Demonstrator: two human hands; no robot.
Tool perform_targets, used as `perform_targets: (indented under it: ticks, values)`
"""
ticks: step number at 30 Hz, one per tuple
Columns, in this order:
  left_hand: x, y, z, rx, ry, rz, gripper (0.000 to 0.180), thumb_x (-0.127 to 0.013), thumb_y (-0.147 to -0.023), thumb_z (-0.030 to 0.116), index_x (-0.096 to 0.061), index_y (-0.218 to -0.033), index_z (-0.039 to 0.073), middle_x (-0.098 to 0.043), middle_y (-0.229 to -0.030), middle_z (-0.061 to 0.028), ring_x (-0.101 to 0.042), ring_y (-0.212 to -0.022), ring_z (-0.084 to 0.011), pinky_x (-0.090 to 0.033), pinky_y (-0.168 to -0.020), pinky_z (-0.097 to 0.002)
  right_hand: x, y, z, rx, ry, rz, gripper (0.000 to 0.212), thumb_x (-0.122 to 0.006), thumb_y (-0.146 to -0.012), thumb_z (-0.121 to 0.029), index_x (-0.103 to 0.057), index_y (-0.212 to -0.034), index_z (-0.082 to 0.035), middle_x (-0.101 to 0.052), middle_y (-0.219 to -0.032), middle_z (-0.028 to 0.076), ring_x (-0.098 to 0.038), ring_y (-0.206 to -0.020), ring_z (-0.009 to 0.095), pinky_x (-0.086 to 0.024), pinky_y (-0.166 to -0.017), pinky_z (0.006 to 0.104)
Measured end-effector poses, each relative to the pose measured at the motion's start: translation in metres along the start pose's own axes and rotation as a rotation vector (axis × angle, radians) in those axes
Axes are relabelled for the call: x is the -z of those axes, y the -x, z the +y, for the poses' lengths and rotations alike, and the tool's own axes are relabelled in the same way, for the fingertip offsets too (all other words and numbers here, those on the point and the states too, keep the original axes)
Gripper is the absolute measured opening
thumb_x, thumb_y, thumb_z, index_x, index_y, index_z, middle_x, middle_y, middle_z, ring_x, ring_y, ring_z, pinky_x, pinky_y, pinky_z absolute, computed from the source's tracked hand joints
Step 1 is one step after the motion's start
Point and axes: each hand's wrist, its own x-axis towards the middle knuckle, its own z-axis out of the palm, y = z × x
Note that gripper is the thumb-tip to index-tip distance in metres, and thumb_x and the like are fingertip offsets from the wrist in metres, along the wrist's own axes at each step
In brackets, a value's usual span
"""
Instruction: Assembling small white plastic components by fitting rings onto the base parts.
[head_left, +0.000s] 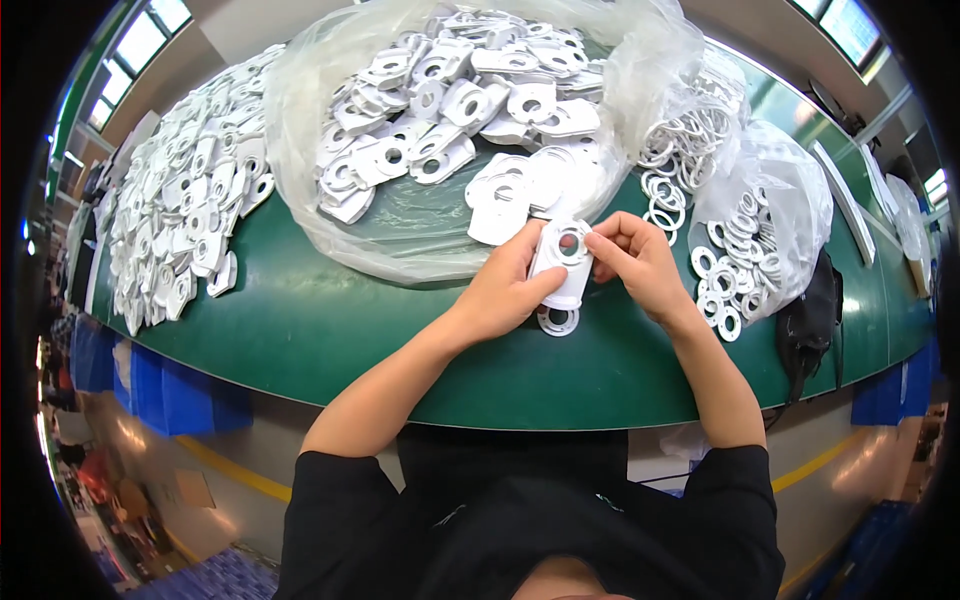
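Note:
My left hand (508,284) grips a white plastic plate with a round hole (562,275) by its left side, thumb across the front. The thumb and fingertips of my right hand (640,262) are closed at the plate's upper right edge, beside its hole. Whether they pinch the plate alone or a small part as well, I cannot make out. Just below the held plate, a white ring (558,321) lies on the green table, partly covered. Past my hands, several white plates (500,200) lie at the near side of an opened clear plastic bag (350,262).
A large heap of white plates (190,190) covers the table's left side. More plates (440,100) fill the clear bag. Loose white rings (735,275) spill from plastic bags on the right, near a black bag (808,325). Blue bins (190,395) stand below the green table (300,330).

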Motion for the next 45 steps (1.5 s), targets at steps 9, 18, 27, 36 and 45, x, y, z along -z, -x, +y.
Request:
perform_targets:
  ticks: [9, 18, 27, 36, 45]
  values:
    - [0.135, -0.004, 0.084, 0.049, -0.576, 0.577, 0.026, -0.058, -0.084, 0.017, -0.057, -0.108, 0.006, -0.062, -0.08, -0.0038, -0.059, -0.065, -0.0096, -0.044, -0.048, -0.0225, -0.005, 0.001, -0.001, 0.152, 0.21, 0.117, 0.019, -0.058, -0.094, -0.018, -0.061, -0.084, -0.002, -0.061, -0.071, 0.001, -0.052, -0.06, 0.005, -0.042, -0.056, 0.0193]
    - [0.307, -0.022, 0.14, -0.414, -0.399, 1.265, 0.084, -0.071, -0.079, 0.045, -0.035, -0.136, -0.004, -0.043, -0.135, -0.0223, -0.042, -0.126, -0.0317, -0.04, -0.099, -0.0422, -0.006, -0.004, -0.007, 0.333, 0.308, 0.215, 0.016, -0.061, -0.09, -0.009, -0.061, -0.102, 0.001, -0.064, -0.09, 0.004, -0.058, -0.078, 0.01, -0.047, -0.072, 0.0239]
    - [0.286, -0.12, 0.115, -0.438, -1.724, 0.948, 0.067, -0.069, -0.074, 0.043, -0.051, -0.124, 0.002, -0.043, -0.136, -0.017, -0.035, -0.129, -0.0343, -0.034, -0.103, -0.0449, 0.027, -0.098, -0.067, 0.723, 0.961, 0.192, 0.023, -0.066, -0.08, -0.011, -0.063, -0.101, -0.002, -0.062, -0.094, 0.013, -0.058, -0.092, 0.028, -0.046, -0.083, 0.0361]
    - [0.296, -0.216, 0.121, -0.156, -2.145, 0.448, 0.029, -0.064, -0.08, 0.035, -0.068, -0.091, 0.008, -0.067, -0.091, -0.008, -0.058, -0.102, -0.0219, -0.042, -0.085, -0.0373, 0.077, -0.353, -0.078, 0.336, 1.49, 0.272, 0.013, -0.055, -0.081, -0.01, -0.065, -0.087, -0.004, -0.065, -0.092, 0.014, -0.058, -0.098, 0.034, -0.049, -0.082, 0.0432]
    - [0.354, -0.24, 0.087, 0.389, -1.664, 0.775, 0.058, -0.051, -0.084, 0.054, -0.059, -0.122, 0.011, -0.047, -0.137, -0.0181, -0.048, -0.124, -0.0332, -0.036, -0.099, -0.0528, 0.079, -0.447, -0.044, 0.35, 1.497, 0.545, 0.047, -0.054, -0.084, -0.012, -0.045, -0.13, -0.012, -0.052, -0.133, 0.01, -0.052, -0.115, 0.034, -0.045, -0.094, 0.0473]
